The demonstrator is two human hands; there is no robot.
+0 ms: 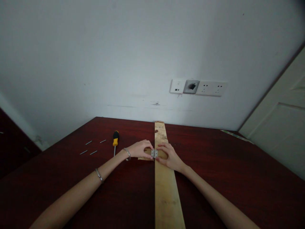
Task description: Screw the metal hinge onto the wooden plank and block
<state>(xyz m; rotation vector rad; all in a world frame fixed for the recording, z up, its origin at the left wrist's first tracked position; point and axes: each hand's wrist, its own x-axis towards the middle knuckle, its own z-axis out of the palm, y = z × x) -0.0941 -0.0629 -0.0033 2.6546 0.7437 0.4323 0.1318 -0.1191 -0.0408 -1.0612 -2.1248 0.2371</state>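
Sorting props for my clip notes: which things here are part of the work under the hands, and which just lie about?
In hand: small metal hinge, held by left hand and right hand; long wooden plank; short wood piece under the left hand.
Lying about: yellow-handled screwdriver and four thin metal pins on the table, untouched; wall sockets; door.

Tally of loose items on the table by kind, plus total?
screws: 4
screwdriver: 1
hinge: 1
long wooden plank: 1
small wood piece, partly under the left hand: 1
Total: 8
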